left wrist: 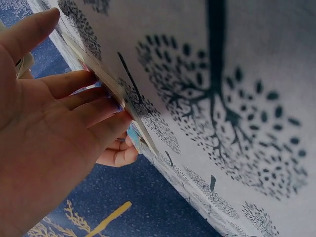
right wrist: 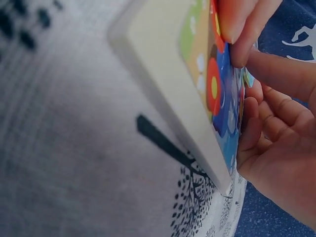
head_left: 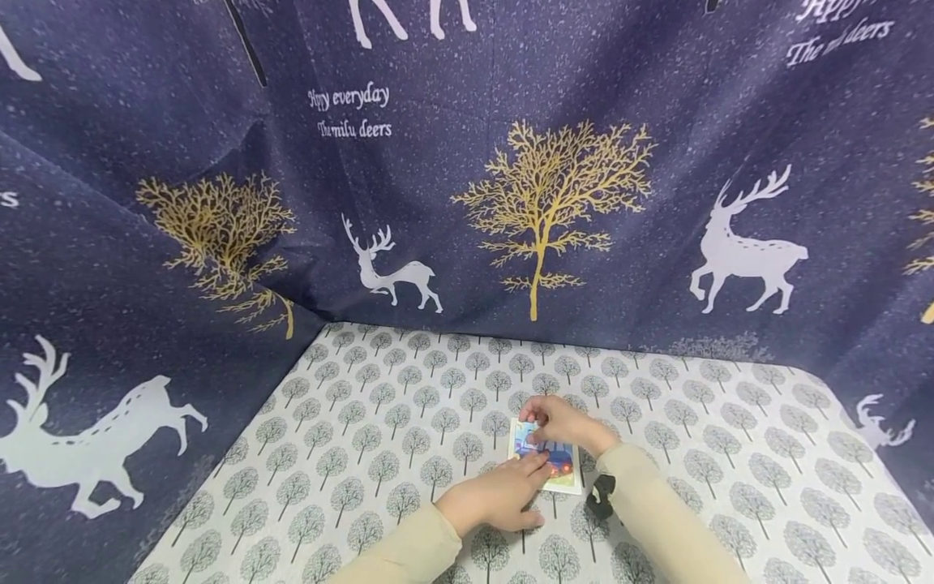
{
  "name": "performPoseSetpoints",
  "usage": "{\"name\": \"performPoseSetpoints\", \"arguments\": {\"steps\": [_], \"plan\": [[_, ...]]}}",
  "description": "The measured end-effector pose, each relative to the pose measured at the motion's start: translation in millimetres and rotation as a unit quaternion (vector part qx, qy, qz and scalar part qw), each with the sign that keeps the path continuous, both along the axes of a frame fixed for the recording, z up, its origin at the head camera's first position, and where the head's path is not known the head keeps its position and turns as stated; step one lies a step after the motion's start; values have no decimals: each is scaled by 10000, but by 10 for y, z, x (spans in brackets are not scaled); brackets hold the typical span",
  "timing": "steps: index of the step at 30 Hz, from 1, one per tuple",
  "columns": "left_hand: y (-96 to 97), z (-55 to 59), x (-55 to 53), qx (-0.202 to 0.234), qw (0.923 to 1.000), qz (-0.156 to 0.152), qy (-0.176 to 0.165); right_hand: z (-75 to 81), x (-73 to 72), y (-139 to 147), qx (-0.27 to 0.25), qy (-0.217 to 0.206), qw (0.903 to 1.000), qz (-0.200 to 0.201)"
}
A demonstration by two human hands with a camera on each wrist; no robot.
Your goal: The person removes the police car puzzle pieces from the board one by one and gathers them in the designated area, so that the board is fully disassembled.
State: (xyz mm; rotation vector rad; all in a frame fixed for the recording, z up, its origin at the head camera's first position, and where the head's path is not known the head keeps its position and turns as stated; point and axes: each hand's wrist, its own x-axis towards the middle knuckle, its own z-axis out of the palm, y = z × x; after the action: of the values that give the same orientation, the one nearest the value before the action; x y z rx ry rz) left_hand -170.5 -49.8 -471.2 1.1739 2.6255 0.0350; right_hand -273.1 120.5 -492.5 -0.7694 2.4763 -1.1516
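Observation:
A small puzzle board (head_left: 562, 485) with a thick cream border and a bright picture of a blue vehicle lies flat on the tablecloth. My left hand (head_left: 507, 493) rests its extended fingertips on the picture's lower left part; in the left wrist view its fingers (left wrist: 106, 111) reach across the border. Over the board's upper part, my right hand (head_left: 558, 423) has bent fingers. Between its thumb and fingers a small blue-green puzzle piece (right wrist: 249, 78) shows in the right wrist view, mostly hidden by the hand. The red and yellow wheel (right wrist: 213, 86) is uncovered there.
A white tablecloth (head_left: 379, 438) printed with grey trees spreads under the board. Behind and to the left hangs a dark blue curtain (head_left: 452, 203) with white deer and golden trees. A black object (head_left: 601, 496) sits at the right wrist.

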Motion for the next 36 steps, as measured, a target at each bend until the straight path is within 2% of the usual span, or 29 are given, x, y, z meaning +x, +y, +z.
{"name": "performPoseSetpoints", "arguments": {"steps": [9,21,31,36], "plan": [[-3,20,2,115,9999,27,-94,24,29,15,-209,-206,9996,-62],[3,12,-3,102,9999,-27,5,36,18,70,-606,-39,9981,-52],[27,40,12,34,10000,89,-13,94,12,316,-905,41,9938,-639],[29,61,16,85,9997,147,-152,66,-16,515,-1220,-250,9856,-1145]]}}
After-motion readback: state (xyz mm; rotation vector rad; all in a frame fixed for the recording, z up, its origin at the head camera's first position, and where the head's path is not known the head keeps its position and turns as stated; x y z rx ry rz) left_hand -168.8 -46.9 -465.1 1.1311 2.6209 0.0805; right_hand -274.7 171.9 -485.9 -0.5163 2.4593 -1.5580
